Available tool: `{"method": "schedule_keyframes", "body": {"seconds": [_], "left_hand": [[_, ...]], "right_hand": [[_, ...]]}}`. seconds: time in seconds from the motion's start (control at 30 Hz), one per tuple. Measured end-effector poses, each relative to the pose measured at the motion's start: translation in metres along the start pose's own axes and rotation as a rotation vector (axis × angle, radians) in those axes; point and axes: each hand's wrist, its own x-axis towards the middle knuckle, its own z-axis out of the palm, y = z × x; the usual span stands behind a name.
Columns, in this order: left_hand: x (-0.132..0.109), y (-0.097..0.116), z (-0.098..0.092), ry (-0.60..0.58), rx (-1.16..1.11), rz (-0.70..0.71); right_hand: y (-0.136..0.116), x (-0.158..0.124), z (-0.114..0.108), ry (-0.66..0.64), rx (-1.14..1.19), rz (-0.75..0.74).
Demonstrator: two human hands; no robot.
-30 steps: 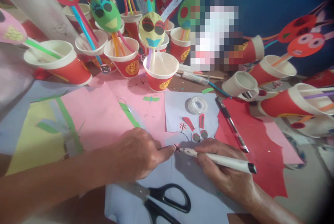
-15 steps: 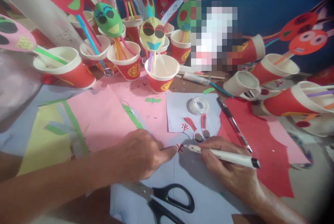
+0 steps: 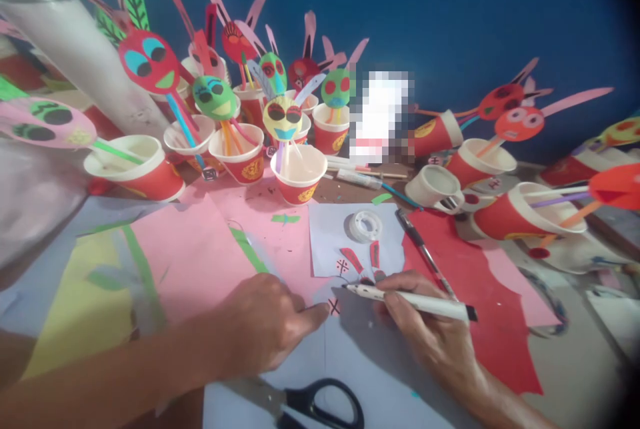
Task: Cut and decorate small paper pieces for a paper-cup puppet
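My left hand [image 3: 270,322] has its fingers curled, with the index fingertip pressing down the edge of a small pink paper piece [image 3: 334,307] that bears a black X. In my right hand [image 3: 433,329] is a white marker [image 3: 425,302], uncapped, its dark tip just above and to the right of the X. Beyond the tip lie red paper strips [image 3: 353,260] with dark round ends, partly hidden by my right hand, and a small paper piece [image 3: 342,266] with a cross and dots. Black-handled scissors [image 3: 330,402] rest on blue paper [image 3: 370,362] nearest me.
A clear tape roll [image 3: 365,226] sits on blue paper. A black pen [image 3: 425,252] crosses red paper [image 3: 493,309]. Pink paper [image 3: 185,259] spreads left. Red paper cups [image 3: 299,182] holding straws with paper faces line the back, and a white mug [image 3: 434,187] stands at right.
The camera has tilted up, so everything sits lower in view. The marker tip has shifted from beside the X to slightly above it. My left finger stays on the pink piece.
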Motion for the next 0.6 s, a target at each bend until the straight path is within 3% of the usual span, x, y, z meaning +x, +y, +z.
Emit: {"method": "schedule_keyframes", "body": {"seconds": [0.2, 0.47, 0.6], "left_hand": [[-0.002, 0.0, 0.003, 0.03, 0.005, 0.0], [-0.003, 0.003, 0.003, 0.053, 0.036, -0.026], [-0.003, 0.002, 0.008, 0.094, 0.019, -0.012]], "right_hand": [[0.004, -0.001, -0.001, -0.087, 0.035, 0.036], [-0.007, 0.002, 0.0, -0.05, -0.229, -0.243], [-0.006, 0.002, 0.002, -0.027, -0.322, -0.312]]}}
